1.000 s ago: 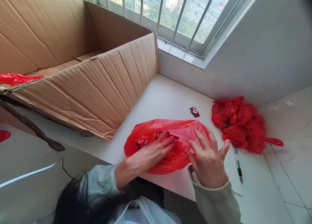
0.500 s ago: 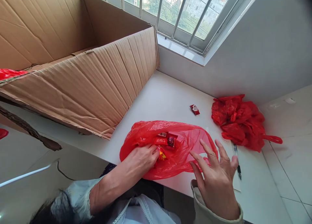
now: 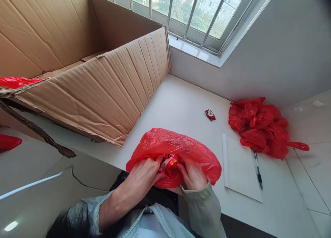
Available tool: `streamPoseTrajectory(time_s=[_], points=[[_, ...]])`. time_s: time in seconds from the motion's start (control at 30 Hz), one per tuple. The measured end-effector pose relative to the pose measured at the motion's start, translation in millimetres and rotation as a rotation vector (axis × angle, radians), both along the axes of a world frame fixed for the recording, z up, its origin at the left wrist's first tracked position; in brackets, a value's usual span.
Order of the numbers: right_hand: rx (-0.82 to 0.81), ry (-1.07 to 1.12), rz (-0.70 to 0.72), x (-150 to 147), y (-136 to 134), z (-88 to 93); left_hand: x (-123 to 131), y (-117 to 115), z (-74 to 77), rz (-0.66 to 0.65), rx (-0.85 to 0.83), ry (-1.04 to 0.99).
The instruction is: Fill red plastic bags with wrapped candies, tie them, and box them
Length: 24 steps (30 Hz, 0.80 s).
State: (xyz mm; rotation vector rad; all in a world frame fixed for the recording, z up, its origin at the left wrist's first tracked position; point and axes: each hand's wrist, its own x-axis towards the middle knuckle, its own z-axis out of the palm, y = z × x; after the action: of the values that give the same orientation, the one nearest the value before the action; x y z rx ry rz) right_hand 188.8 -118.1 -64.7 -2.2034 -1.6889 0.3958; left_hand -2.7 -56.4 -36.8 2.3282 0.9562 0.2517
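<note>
Hands meet at the near edge of the white table (image 3: 181, 103), both working at the mouth of a red plastic bag (image 3: 181, 146) that lies there. That bag serves as the landmark for everything else.

The left hand (image 3: 143, 170) rests on the bag's near left side, fingers curled and pinching the thin plastic at the opening. The right hand (image 3: 192, 176) sits just beside it on the bag's near right side, fingers bent inward and gripping the plastic on that side of the opening. Between the two hands, inside the mouth of the bag, a small bunch of wrapped sweets (image 3: 171, 161) shows in red and yellow wrappers; how many there are cannot be told. Whether either hand also holds a sweet is hidden by the folds.

Beyond the bag and a little to its right, one loose sweet (image 3: 210, 114) in a red wrapper lies alone on the table, well apart from the bag. Right of the bag lies a white sheet of paper (image 3: 239, 167), and along the far edge of that sheet lies a pen (image 3: 258, 170). Further right again, touching the pen's top end, sits a crumpled heap of red bags (image 3: 261, 127) against the grey wall.

Left of the bag and behind it stands a large open cardboard box (image 3: 103, 89), its creased flap leaning toward the table. Behind everything, a barred window (image 3: 191, 13) lets in daylight.
</note>
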Motion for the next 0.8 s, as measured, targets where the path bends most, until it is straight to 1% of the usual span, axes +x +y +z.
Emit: streamPoseTrajectory(time_s=[0.07, 0.13, 0.23, 0.3, 0.33, 0.4, 0.47, 0.5, 0.57, 0.67, 0.73, 0.8], points=[[0.044, 0.192, -0.012, 6.8, -2.8, -2.6, 1.0, -0.5, 0.4, 0.022, -0.026, -0.022], [0.052, 0.371, -0.066, 10.6, -6.2, 0.6, 2.9, -0.6, 5.6, 0.065, -0.109, -0.084], [0.060, 0.647, -0.132, 10.0, -13.7, 16.2, 5.9, -0.3, 21.7, 0.101, -0.358, -0.197], [0.101, 0.766, -0.183, 7.3, -19.6, 30.6, 7.1, -0.3, 32.7, 0.123, -0.477, -0.274], [0.129, 0.800, -0.216, 6.0, -22.2, 37.6, 7.4, -0.3, 36.7, 0.146, -0.483, -0.302], [0.210, 0.826, -0.307, 4.1, -25.5, 48.7, 8.4, -0.5, 40.9, 0.183, -0.428, -0.325], [0.290, 0.835, -0.372, 3.3, -26.1, 54.4, 11.3, -1.2, 40.5, 0.171, -0.428, -0.312], [0.324, 0.833, -0.389, 2.9, -25.6, 55.3, 13.9, -2.0, 38.9, 0.152, -0.473, -0.311], [0.368, 0.831, -0.388, 1.6, -24.2, 54.2, 21.6, -4.2, 34.0, 0.132, -0.659, -0.362], [0.399, 0.831, -0.356, 0.1, -23.4, 48.9, 35.6, -7.4, 24.5, 0.208, -0.985, -0.522], [0.412, 0.813, -0.334, 1.7, -24.0, 44.5, 42.4, -7.1, 18.6, 0.252, -1.092, -0.577], [0.394, 0.792, -0.309, 6.4, -24.7, 39.5, 45.1, -3.8, 14.1, 0.260, -1.110, -0.591]])
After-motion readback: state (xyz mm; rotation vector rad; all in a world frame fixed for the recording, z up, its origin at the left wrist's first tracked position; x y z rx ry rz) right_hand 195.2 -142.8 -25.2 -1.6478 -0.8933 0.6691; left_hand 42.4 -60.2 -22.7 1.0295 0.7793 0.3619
